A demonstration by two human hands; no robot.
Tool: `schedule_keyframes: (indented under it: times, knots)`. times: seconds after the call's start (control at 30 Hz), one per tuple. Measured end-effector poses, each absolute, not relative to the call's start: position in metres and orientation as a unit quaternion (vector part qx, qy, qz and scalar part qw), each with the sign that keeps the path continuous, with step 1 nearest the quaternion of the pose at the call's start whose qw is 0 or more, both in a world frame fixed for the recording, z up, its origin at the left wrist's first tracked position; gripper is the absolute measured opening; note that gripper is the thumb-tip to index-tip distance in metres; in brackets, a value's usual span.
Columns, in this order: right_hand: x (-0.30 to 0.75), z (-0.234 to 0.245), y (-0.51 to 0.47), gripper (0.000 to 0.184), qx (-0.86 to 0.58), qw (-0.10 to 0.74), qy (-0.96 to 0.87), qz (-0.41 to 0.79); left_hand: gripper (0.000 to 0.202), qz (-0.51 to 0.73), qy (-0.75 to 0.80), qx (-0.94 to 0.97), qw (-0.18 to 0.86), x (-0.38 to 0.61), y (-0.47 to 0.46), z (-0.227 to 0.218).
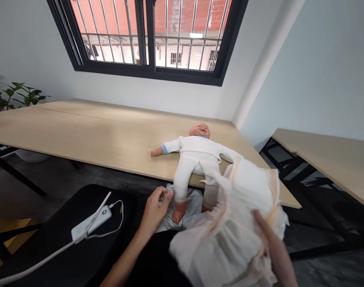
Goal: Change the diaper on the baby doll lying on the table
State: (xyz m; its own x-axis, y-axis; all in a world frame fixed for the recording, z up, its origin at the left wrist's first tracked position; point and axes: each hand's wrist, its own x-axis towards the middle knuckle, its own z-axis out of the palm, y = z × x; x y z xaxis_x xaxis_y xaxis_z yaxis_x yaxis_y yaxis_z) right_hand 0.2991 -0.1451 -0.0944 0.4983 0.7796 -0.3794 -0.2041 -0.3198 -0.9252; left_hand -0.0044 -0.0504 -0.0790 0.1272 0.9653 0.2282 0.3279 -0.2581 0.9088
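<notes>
A baby doll [200, 145] in white clothes with blue cuffs lies on its back on the table, its legs hanging over the front edge. My right hand [270, 243] grips an unfolded white disposable diaper [236, 215] with peach-coloured edges, held in front of the doll's leg on the right. That diaper hides part of this leg. Beside the doll's other leg is my left hand [156, 207], its fingers curled in a pinch. Whatever they may hold does not show clearly. Behind the doll's feet, a pale, crinkled plastic-like sheet [194, 203] is partly covered.
The light wooden table [110, 123] runs along the wall under a barred window [152, 36]. On a black chair [89, 255] at the left rests a white power bank [92, 224] with a cable. A second table [328, 155] stands right, a plant [17, 95] far left.
</notes>
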Motion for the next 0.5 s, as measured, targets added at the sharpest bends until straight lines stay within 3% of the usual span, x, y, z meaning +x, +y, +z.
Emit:
schedule_keyframes:
  times: [0.07, 0.17, 0.23, 0.37, 0.5]
  knots:
    - [0.32, -0.077, -0.154, 0.095, -0.669, 0.563, -0.192, 0.445, 0.053, 0.405, 0.485, 0.641, 0.437, -0.012, -0.037, -0.096]
    - [0.332, -0.064, -0.163, 0.083, -0.671, 0.546, -0.149, 0.479, 0.071, 0.331, 0.366, 0.485, 0.722, -0.003, -0.031, -0.119]
    - [0.336, -0.065, -0.165, 0.079, -0.658, 0.544, -0.124, 0.506, 0.075, 0.291, 0.241, 0.358, 0.853, 0.015, -0.037, -0.13]
    - [0.356, -0.078, -0.168, 0.068, -0.639, 0.584, -0.114, 0.487, 0.069, 0.305, 0.056, 0.27, 0.912, 0.057, -0.05, -0.138]
    - [0.391, -0.094, -0.178, 0.049, -0.664, 0.574, -0.157, 0.453, 0.076, 0.325, -0.003, 0.274, 0.905, 0.082, -0.05, -0.125]
